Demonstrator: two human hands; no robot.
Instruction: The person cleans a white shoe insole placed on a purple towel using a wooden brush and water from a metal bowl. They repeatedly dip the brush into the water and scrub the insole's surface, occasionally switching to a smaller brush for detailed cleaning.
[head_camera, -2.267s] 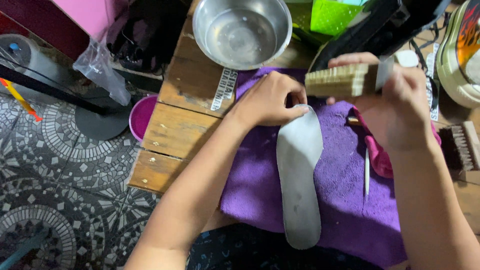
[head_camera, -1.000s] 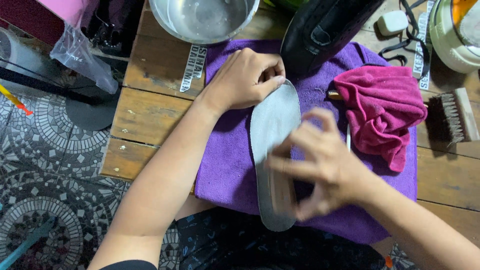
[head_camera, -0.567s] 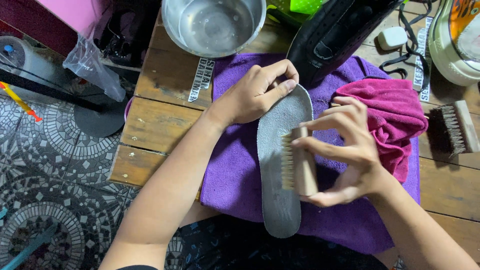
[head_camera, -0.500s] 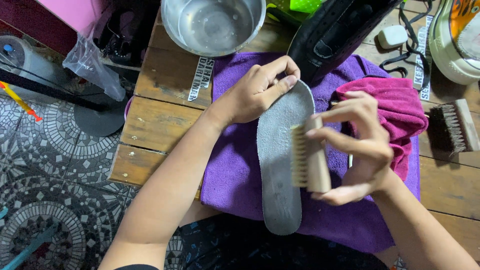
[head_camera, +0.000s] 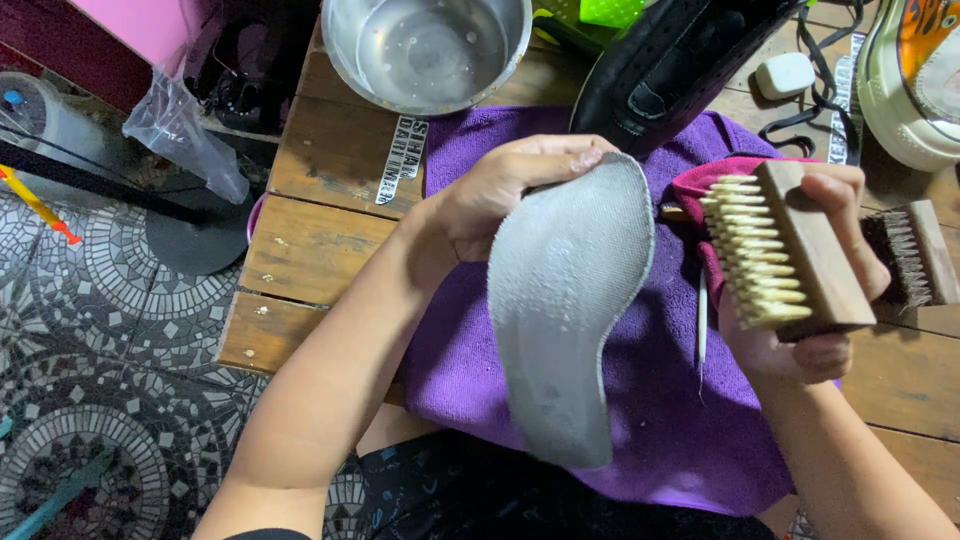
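Note:
My left hand (head_camera: 500, 190) grips the top end of a grey shoe insole (head_camera: 560, 310) and lifts it off the purple towel (head_camera: 650, 420), so it bends toward me. My right hand (head_camera: 800, 340) holds a wooden brush with pale bristles (head_camera: 780, 250) beside the insole, bristles facing left and apart from it. A thin white stick (head_camera: 702, 325) lies on the towel under the brush.
A steel bowl of water (head_camera: 425, 50) stands at the back on the wooden table (head_camera: 300, 250). A black shoe (head_camera: 670, 70), a crumpled pink cloth (head_camera: 700, 185), a darker brush (head_camera: 905, 255) and a white sneaker (head_camera: 910, 80) lie to the right. Patterned tile floor (head_camera: 110, 400) is left.
The insole lay flat on the towel while I brushed it; now my left hand has raised it and the brush has come off it to the right.

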